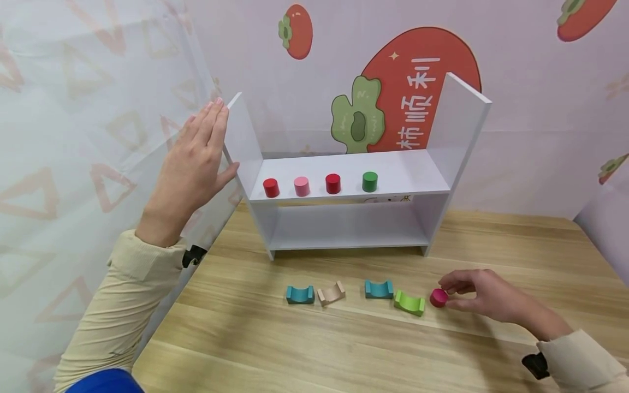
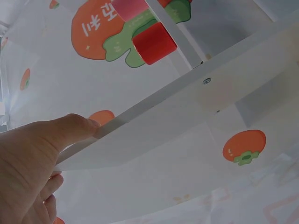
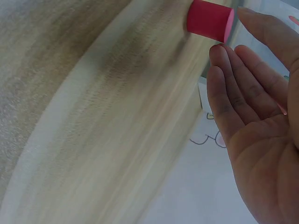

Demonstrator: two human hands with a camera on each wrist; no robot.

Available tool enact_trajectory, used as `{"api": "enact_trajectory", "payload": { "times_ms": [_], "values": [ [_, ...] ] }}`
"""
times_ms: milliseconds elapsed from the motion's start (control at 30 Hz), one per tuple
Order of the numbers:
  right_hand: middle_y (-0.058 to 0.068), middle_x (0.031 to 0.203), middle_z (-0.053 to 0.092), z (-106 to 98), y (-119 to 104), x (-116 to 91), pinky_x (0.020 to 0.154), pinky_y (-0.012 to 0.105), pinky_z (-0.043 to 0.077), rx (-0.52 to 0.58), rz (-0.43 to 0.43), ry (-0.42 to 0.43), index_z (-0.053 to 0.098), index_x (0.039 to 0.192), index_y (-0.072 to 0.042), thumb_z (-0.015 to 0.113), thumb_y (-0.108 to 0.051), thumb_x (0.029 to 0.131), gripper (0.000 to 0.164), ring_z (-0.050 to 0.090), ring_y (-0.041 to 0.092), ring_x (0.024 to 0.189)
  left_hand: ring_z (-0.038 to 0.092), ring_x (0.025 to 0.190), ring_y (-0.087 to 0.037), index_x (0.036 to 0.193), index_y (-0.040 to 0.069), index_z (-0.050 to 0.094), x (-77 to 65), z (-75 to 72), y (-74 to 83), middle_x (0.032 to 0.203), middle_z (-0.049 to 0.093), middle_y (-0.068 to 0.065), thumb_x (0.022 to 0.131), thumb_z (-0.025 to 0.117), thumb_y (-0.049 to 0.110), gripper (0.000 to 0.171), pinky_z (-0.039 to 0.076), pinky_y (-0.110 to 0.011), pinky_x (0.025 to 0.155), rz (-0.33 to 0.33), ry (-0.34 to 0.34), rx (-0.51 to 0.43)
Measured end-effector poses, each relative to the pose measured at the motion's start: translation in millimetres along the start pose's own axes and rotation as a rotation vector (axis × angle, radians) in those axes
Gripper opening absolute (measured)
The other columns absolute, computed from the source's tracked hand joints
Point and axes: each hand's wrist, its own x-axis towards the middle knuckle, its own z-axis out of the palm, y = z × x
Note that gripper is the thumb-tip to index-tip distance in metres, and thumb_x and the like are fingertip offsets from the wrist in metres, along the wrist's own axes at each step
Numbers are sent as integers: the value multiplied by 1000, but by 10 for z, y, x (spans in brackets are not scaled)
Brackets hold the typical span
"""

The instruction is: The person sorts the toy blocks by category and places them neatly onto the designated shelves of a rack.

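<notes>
1. Gripping the left panel [image 1: 248, 144] of the white shelf [image 1: 349, 226], the left hand [image 1: 194, 155] has its thumb by the front edge and its other fingers together along the outer side; the panel sits between them.
2. Reaching low over the table [image 1: 314, 349], the right hand [image 1: 484, 295] has its fingers apart from its thumb, around the near side of the magenta cylinder [image 1: 439, 298]. Its fingertips come very close; I cannot tell whether any of them touch it.
3. Standing on the table, the magenta cylinder is just right of the lime block [image 1: 409, 304], in front of the shelf's right end.
4. Running left from there are a teal block [image 1: 378, 290] just beside the lime one, then, after a gap, a beige block [image 1: 331, 294] set askew and another teal block [image 1: 300, 295].
5. Lining the upper board near its front edge, left to right, are a red cylinder [image 1: 271, 188], a pink cylinder [image 1: 302, 186], a second red cylinder [image 1: 333, 184] and a green cylinder [image 1: 369, 182], spaced apart.
6. Hanging behind the shelf, a pale backdrop [image 1: 304, 103] shows orange fruit and white lettering.
</notes>
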Motion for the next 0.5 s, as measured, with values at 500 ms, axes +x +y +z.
{"api": "enact_trajectory", "payload": {
  "times_ms": [500],
  "values": [
    [-1, 108, 80, 184, 217, 47, 80, 23, 63, 3, -3, -6, 77, 114, -11, 89, -18, 84, 33, 69, -6, 94, 30, 161, -39, 164, -5, 26, 2, 0, 5, 172, 30, -22, 88, 81, 12, 95, 27, -56, 132, 2, 1, 4]
  ]
}}
